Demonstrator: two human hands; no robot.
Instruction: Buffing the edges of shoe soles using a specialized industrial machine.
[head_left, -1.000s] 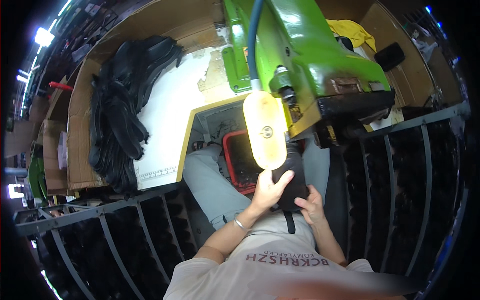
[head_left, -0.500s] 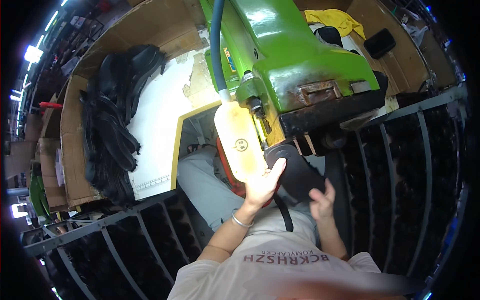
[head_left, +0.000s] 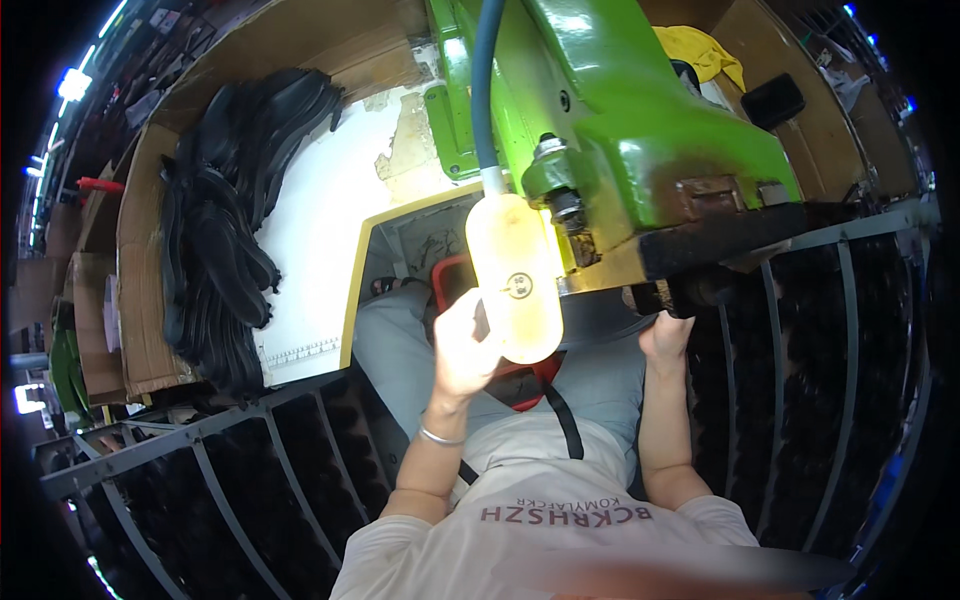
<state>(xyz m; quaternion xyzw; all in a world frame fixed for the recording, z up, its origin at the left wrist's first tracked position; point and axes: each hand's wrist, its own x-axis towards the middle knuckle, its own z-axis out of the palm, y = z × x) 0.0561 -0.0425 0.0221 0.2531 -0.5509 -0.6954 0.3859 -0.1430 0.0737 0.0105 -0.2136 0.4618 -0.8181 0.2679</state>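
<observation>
A black shoe sole [head_left: 605,318] lies under the front of a green industrial sewing machine [head_left: 660,130], its left part hidden by a glowing yellow lamp [head_left: 515,260]. My right hand [head_left: 666,340] is closed on the sole's right end, just below the dark machine head. On the other side, my left hand [head_left: 464,348], with a bracelet on its wrist, is up against the lamp's left edge. The lamp covers its fingertips, so whether they grip the sole cannot be seen.
Black soles [head_left: 215,230] are heaped in a cardboard box [head_left: 140,270] on the left, beside a white tabletop [head_left: 310,270]. A blue-grey hose [head_left: 485,90] runs to the lamp. Metal racks [head_left: 210,470] flank me. A yellow cloth [head_left: 700,52] and a black object [head_left: 773,100] are back right.
The sole has gone from in front of me to under the machine head. My left hand has moved left behind the lamp edge; my right hand has moved up and closed on the sole.
</observation>
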